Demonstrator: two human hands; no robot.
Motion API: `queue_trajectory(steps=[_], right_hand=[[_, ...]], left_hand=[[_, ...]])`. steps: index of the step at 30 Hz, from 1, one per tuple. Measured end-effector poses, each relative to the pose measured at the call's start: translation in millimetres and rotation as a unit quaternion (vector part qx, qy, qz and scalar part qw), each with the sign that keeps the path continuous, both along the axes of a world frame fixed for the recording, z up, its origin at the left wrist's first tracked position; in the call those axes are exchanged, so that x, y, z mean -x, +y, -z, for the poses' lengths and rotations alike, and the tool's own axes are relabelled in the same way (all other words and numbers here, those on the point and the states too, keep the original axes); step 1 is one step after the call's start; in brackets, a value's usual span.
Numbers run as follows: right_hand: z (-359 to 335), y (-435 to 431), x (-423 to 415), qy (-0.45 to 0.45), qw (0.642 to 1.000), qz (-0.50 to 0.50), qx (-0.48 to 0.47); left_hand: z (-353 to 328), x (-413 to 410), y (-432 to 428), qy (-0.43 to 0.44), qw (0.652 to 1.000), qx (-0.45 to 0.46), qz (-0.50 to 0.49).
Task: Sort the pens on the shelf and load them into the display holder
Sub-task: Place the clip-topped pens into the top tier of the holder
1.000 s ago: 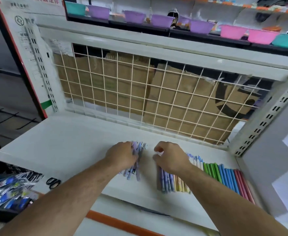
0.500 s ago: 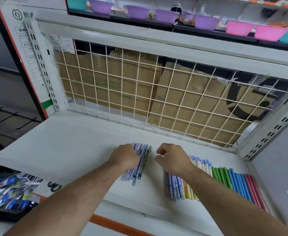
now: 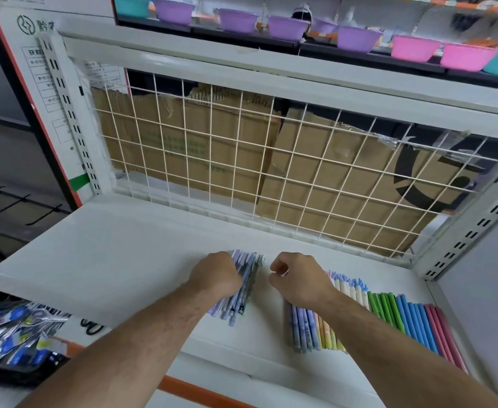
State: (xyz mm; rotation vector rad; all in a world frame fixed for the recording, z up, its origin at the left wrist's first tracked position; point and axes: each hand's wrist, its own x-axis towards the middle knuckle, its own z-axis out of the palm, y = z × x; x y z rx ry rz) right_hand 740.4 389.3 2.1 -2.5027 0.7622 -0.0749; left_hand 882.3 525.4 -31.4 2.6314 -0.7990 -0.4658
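Cardboard (image 3: 227,136) behind wire grid (image 3: 271,160), coloured bowls (image 3: 237,20) above

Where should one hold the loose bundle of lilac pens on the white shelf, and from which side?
Take the loose bundle of lilac pens across the middle of the barrels, from above and the left, where the left hand holds it. The pens lie roughly parallel, but their ends fan out, so a middle hold likely gathers them all.
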Motion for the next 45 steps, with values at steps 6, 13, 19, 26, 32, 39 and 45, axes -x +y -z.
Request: queue_trajectory(steps=[6,13,19,26,32,39,45], right_hand=[[0,-1,3,-0.001,1.0,-0.002,-0.007],[-6,-1,10,-0.001,1.0,0.001,-0.012],[-15,1,16,-0.049,0.997,0.006,-0.056],[-51,7,41,-0.175,0.967,0.068,-0.17],[-73,-7,82,-0.231,0.945,0.143,-0.181],[-82,-42,141,-0.274,0.93,0.197,-0.149],[-86,-86,207,-0.309,0.917,0.209,-0.142]], left_hand=[[-4,2,3,0.041,0.999,-0.026,0.0],[-18,3,5,0.049,0.998,0.012,-0.027],[-49,7,-9,0.126,0.978,0.161,-0.05],[-76,49,-33,0.299,0.897,0.325,0.007],[-89,86,-59,0.316,0.883,0.332,0.1],[-101,145,-102,0.391,0.842,0.316,0.198],[-108,215,-147,0.372,0.845,0.303,0.234]])
